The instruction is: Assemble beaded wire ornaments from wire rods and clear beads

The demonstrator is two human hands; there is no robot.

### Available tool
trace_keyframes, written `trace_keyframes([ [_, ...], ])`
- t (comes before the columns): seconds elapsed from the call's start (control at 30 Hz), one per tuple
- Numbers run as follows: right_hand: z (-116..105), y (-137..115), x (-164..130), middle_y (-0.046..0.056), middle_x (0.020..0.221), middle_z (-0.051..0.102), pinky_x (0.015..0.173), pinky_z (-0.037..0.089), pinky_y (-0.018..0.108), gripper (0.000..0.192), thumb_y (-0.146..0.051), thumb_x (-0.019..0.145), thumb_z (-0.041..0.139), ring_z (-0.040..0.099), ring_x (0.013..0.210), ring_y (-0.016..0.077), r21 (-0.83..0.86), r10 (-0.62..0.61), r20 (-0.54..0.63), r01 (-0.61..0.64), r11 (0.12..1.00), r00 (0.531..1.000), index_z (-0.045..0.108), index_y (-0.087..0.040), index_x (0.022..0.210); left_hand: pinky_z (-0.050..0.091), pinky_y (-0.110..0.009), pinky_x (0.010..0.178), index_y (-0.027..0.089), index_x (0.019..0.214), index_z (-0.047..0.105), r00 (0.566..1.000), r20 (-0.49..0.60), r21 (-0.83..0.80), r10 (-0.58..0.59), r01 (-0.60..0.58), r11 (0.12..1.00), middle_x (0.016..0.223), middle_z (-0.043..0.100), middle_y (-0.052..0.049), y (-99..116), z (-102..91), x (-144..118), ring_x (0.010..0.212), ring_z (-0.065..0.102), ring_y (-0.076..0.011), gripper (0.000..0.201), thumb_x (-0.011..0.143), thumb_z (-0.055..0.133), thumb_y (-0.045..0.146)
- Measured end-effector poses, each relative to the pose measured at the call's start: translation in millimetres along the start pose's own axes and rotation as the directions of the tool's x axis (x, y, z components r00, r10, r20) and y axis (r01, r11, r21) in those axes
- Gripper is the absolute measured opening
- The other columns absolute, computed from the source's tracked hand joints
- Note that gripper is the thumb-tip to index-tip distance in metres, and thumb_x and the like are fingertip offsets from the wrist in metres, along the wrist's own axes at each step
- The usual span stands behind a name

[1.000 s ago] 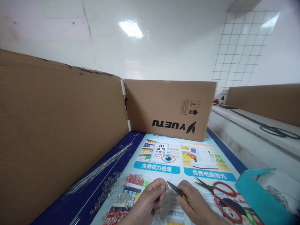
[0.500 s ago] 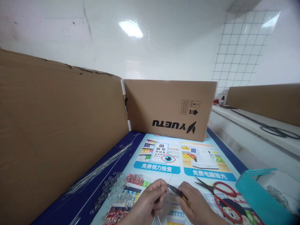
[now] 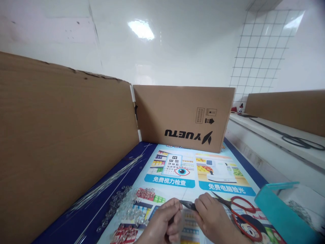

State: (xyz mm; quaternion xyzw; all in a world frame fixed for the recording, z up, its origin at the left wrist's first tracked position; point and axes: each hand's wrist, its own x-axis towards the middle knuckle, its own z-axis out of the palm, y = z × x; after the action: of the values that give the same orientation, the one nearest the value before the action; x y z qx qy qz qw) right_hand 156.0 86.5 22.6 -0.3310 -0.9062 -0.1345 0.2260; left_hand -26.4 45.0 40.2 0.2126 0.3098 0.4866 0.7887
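At the bottom centre my left hand (image 3: 165, 222) has its fingers pinched together on something too small to make out. My right hand (image 3: 215, 222) grips small dark pliers (image 3: 187, 204), whose tip points left and meets my left fingertips. Both hands hover over a printed poster mat (image 3: 175, 176). A heap of clear beads (image 3: 127, 210) lies just left of my left hand. Red-handled scissors (image 3: 238, 211) lie just right of my right hand.
Thin clear wires (image 3: 109, 183) lie along the blue mat edge on the left. Cardboard walls stand at left (image 3: 63, 145) and at the back (image 3: 182, 115). A teal box (image 3: 281, 210) sits at the right. A white ledge with a black cable (image 3: 294, 139) runs beyond.
My right hand has turned the pliers from slanting to nearly level and moved up slightly, its fingers covering more of them. The tip has closed in on my left fingertips.
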Motion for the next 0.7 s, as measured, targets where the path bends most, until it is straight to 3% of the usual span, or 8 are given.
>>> trace_keyframes([
  [0.13, -4, 5, -1, 0.01, 0.078, 0.057, 0.064, 0.039, 0.038, 0.016, -0.018, 0.081, 0.051, 0.049, 0.072, 0.0234, -0.192, -0.135, -0.082, 0.117, 0.974, 0.987, 0.056, -0.014, 0.096, 0.013, -0.018, 0.032, 0.018, 0.067, 0.052, 1.0, -0.012, -0.048, -0.027, 0.027, 0.998, 0.041, 0.047, 0.008, -3, 4.8, -4, 0.027, 0.021, -0.001, 0.019, 0.066, 0.067, 0.028],
  [0.3, 0, 13, -8, 0.012, 0.085, 0.06, 0.067, 0.04, 0.041, 0.02, -0.015, 0.078, 0.054, 0.05, 0.076, 0.0243, -0.247, -0.237, -0.144, 0.197, 0.949, 0.961, 0.057, -0.014, 0.098, 0.016, -0.02, 0.033, 0.016, 0.06, 0.053, 0.999, 0.033, -0.048, -0.02, 0.022, 0.999, 0.034, 0.043, 0.008, -9, 6.2, -9, 0.025, 0.029, -0.0029, 0.023, 0.069, 0.065, 0.032],
  [0.7, 6, 15, -11, 0.011, 0.087, 0.063, 0.069, 0.043, 0.042, 0.019, -0.018, 0.082, 0.054, 0.053, 0.076, 0.023, -0.239, -0.257, -0.152, 0.216, 0.947, 0.954, 0.057, -0.016, 0.1, 0.025, -0.019, 0.035, 0.014, 0.052, 0.054, 0.992, -0.109, -0.031, -0.06, 0.057, 0.998, 0.029, 0.044, 0.003, -13, 14.5, -15, 0.026, 0.039, -0.0069, 0.037, 0.079, 0.054, 0.039],
])
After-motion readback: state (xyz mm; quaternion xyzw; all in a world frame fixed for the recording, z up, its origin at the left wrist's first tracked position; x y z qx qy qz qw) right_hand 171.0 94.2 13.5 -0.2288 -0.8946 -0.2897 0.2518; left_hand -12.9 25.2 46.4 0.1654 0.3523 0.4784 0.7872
